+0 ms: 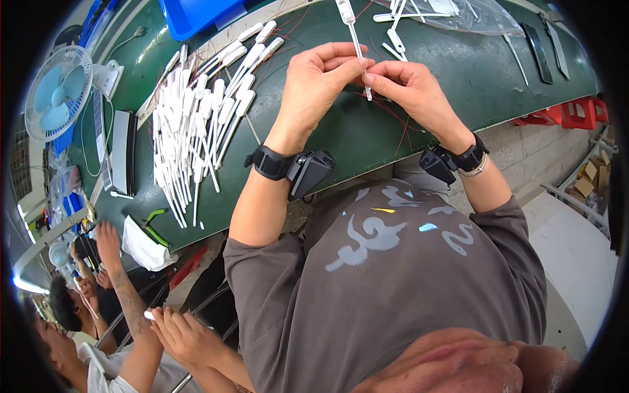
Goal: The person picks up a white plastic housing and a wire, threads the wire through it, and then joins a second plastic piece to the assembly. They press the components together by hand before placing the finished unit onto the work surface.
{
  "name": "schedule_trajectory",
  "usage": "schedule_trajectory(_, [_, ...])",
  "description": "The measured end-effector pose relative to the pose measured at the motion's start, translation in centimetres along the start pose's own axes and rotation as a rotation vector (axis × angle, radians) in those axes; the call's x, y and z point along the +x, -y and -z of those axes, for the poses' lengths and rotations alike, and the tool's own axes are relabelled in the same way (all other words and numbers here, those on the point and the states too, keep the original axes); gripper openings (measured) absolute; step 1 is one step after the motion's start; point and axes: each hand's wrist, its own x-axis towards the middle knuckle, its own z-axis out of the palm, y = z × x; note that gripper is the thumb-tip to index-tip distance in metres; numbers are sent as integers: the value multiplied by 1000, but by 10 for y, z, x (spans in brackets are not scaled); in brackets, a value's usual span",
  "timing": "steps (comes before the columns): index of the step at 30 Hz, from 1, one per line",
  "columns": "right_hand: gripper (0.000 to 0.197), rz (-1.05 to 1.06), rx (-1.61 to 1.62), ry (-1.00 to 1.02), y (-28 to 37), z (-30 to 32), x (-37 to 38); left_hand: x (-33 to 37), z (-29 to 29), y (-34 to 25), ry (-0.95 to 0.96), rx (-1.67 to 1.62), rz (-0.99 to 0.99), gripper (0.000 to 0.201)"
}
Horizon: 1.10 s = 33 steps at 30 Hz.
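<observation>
Above the green table's near edge, my left hand (321,77) and my right hand (414,93) meet with their fingertips pinched on a slim white plastic stick (347,14). Its wider head, with an opening in it, points away from me. The thin stem runs down between my fingers, and its lower end shows below them. To the left of my left hand lies a large pile of similar white sticks (203,111), some with thin red wires. A few more white pieces (395,40) lie beyond my right hand.
A blue tray (196,18) stands at the far edge, a clear plastic bag (475,19) at far right. Left are a fan (59,92), green-handled pliers (154,226) and a white cloth (145,245). Co-workers sit at lower left, one hand (187,334) holding a white piece. A red stool (576,112) is right.
</observation>
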Motion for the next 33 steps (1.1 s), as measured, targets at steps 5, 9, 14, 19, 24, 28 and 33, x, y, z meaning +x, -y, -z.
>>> schedule_trajectory(5, [25, 41, -64, -26, 6, 0, 1, -1, 0, -2, -63, 116, -18, 28])
schedule_trajectory(9, [23, 41, -76, 21, 4, 7, -11, 2, 4, -2, -98, -36, -40, 26])
schedule_trajectory(14, [21, 46, -131, 21, 12, 9, -14, 1, 0, -5, -73, -72, 16, 27])
schedule_trajectory(19, [18, 147, -319, -127, 11, 10, -13, 2, -2, 0, -61, -105, -31, 28])
schedule_trajectory(24, [15, 161, -339, -164, 8, 10, -10, 2, 0, -3, -39, -108, -17, 32])
schedule_trajectory(28, [15, 133, -360, -168, 9, 8, -7, 1, -2, -5, -45, -77, -8, 35])
schedule_trajectory(33, [14, 179, -391, -198, 12, 0, -6, 2, -2, -2, -59, -82, -42, 37])
